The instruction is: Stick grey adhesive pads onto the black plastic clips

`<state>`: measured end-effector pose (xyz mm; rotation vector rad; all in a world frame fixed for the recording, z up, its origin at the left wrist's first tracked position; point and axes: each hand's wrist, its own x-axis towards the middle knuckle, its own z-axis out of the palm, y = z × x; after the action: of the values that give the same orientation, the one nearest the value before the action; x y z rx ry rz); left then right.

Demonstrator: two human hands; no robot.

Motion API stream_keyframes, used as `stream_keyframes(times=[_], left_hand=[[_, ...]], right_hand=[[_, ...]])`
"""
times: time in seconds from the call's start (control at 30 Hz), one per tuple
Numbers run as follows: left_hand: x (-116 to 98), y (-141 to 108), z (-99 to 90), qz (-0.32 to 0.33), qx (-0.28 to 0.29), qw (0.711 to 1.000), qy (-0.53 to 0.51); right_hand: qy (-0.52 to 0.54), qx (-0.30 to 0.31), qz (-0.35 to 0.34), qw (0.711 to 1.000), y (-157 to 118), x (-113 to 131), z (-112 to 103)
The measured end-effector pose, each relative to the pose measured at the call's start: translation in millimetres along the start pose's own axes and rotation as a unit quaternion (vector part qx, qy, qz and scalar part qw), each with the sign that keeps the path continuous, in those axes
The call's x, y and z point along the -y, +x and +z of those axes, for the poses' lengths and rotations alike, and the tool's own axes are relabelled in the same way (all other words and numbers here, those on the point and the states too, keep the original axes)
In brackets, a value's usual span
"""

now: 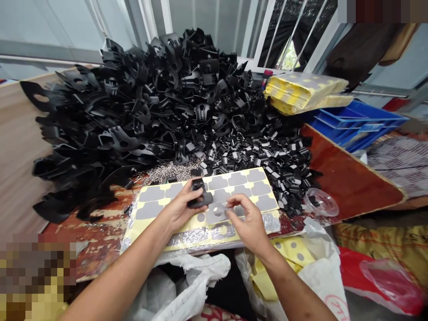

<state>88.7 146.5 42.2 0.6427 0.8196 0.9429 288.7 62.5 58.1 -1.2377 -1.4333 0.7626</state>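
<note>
A black plastic part [201, 199] with a hole is gripped in my left hand [182, 207], above a yellow sheet [143, 224] of grey adhesive pads. Between the thumb and fingers of my right hand [249, 223] is a loose grey adhesive pad [216, 214] with a round hole. The pad is close to the black part; whether they touch I cannot tell. Several grey pads sit in rows on the sheet, which lies on a clear plastic wrapping [197, 236] at the table's front edge.
A tall heap of black plastic parts [160, 98] covers the back. Small black clips [254, 156] and metal pieces [174, 171] lie in front. Stacked yellow sheets [301, 91] and a blue crate [361, 118] stand right, a clear lid [321, 203] nearer. White sacks [197, 285] hang below.
</note>
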Motion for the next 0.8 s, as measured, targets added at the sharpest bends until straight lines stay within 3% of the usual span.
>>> stream_keyframes(times=[0.07,0.27,0.47,0.8], left_hand=[[3.5,-17.8,0.9,-0.011,-0.005,0.998,-0.054],[14.4,-54.7,3.9,-0.02,0.006,0.993,-0.116],[13.3,-61.5,0.8,-0.016,-0.015,0.99,-0.138],[15.6,-62.5,-4.3,-0.012,0.001,0.99,-0.144]], right_hand=[[0.022,-0.029,0.005,0.999,4.3,-11.4,9.1],[0.066,-0.007,0.033,0.997,1.6,-24.1,41.9],[0.06,-0.004,0.019,0.998,0.2,-21.6,58.5],[0.057,0.003,0.007,0.998,-0.8,-24.2,61.6]])
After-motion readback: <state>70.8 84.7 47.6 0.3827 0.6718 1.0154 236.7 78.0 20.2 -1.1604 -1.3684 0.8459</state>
